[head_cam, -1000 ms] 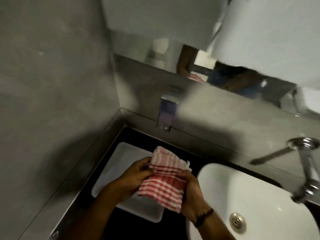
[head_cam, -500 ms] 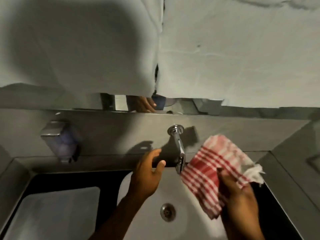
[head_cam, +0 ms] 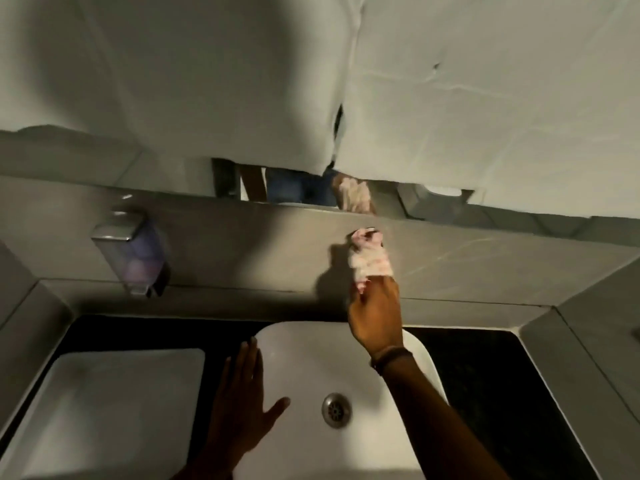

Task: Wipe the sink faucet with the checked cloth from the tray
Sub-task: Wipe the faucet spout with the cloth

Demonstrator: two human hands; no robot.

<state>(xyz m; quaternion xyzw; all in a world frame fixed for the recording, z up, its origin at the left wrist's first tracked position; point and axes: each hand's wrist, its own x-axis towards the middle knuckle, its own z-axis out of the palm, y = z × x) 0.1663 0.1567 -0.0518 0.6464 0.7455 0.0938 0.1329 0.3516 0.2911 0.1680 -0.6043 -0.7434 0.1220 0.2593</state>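
Observation:
The red-and-white checked cloth (head_cam: pixel 370 259) is wrapped around the wall-mounted faucet above the white sink (head_cam: pixel 298 344). The cloth and my hand hide the faucet almost entirely. My right hand (head_cam: pixel 375 315) grips the cloth from below, close to the grey wall. My left hand (head_cam: pixel 242 403) lies flat with fingers spread on the left rim of the sink, holding nothing. The white tray (head_cam: pixel 114 410) sits on the dark counter at the lower left with nothing on it.
A soap dispenser (head_cam: pixel 133 252) hangs on the wall to the left of the faucet. The sink drain (head_cam: pixel 336 409) lies below my right wrist. White sheets (head_cam: pixel 485 98) cover the mirror above, leaving a strip showing a reflection. Grey ledges border the counter.
My right hand carried the cloth from over the tray to the faucet and closed it around the spout. My left hand let go of the cloth and dropped onto the sink rim.

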